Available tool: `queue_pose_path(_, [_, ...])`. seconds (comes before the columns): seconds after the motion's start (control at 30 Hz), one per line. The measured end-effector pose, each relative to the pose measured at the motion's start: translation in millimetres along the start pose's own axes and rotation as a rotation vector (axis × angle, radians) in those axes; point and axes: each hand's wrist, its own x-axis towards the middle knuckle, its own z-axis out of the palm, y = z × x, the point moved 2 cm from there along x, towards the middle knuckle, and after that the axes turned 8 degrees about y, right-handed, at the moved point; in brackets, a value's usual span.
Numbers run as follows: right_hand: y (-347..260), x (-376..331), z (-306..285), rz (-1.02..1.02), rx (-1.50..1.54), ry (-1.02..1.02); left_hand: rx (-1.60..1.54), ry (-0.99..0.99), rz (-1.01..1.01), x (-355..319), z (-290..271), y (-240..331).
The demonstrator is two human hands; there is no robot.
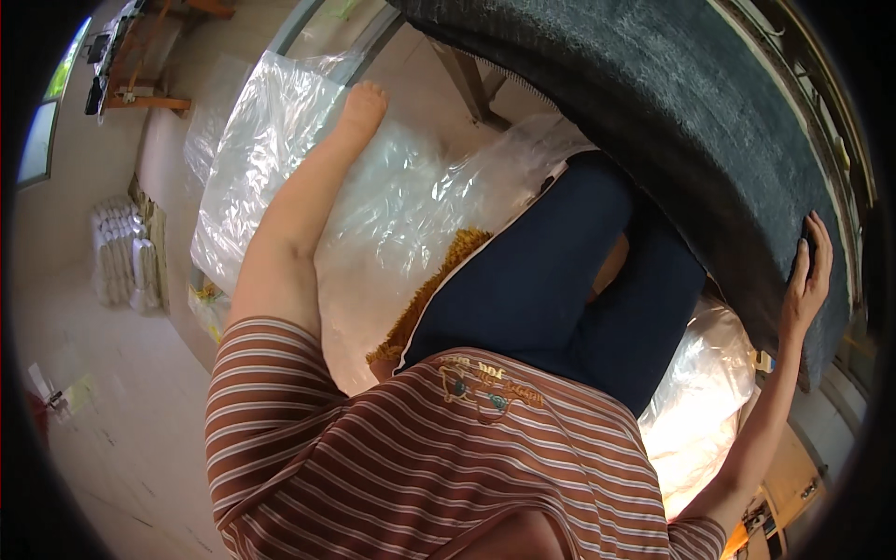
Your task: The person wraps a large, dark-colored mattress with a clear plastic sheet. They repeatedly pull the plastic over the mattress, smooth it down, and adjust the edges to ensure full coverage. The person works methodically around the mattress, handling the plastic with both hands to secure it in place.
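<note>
My left hand (366, 106) is closed at the upper edge of a large clear plastic sheet (266, 140), its fingertips curled out of sight. The crinkled, shiny sheet spreads down beside my left leg. To the right, my right hand (810, 285) lies flat with fingers stretched on a thick grey-blue fabric piece (681, 103). This fabric curves across the upper right, its dark lower side hanging over my knees. A zipper-like toothed edge (518, 82) runs along its near left border.
Mustard shaggy material (425, 289) sits beside my left thigh. More clear plastic (700, 401) lies by my right hip. Bundled white packs (126, 252) stand against the left wall. A metal frame leg (457, 79) rises beneath the fabric. Wooden furniture (149, 101) stands at the far left.
</note>
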Motion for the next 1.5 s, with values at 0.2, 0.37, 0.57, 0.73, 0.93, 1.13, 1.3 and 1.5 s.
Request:
queue_pose_path(0.2, [-1,1,1,0.025,-0.022,-0.014,0.186,-0.487,-0.052,14,-5,10])
queue_pose_path(0.37, [2,4,5,0.01,0.016,-0.017,-0.087,-0.682,0.065,-16,-61,-16])
queue_pose_path(0.57, [9,1,1,-0.035,-0.027,-0.028,-0.402,-0.78,0.131,-40,-112,-41])
queue_pose_path(0.73, [12,1,4,-0.031,-0.054,-0.037,-0.441,-1.05,-0.111,-66,-53,-55])
queue_pose_path(0.93, [20,-5,6,-0.018,-0.065,-0.045,-0.071,-0.964,0.019,-96,-35,-24])
queue_pose_path(1.13, [27,-3,4,-0.088,-0.063,-0.057,-0.234,-0.334,0.508,-99,-94,-30])
queue_pose_path(1.3, [25,-5,5,-0.06,-0.097,-0.051,-0.499,-0.401,-0.03,-97,-128,-62])
queue_pose_path(1.5, [14,1,2,-0.055,-0.049,-0.024,-0.568,0.233,-0.298,-45,-189,-101])
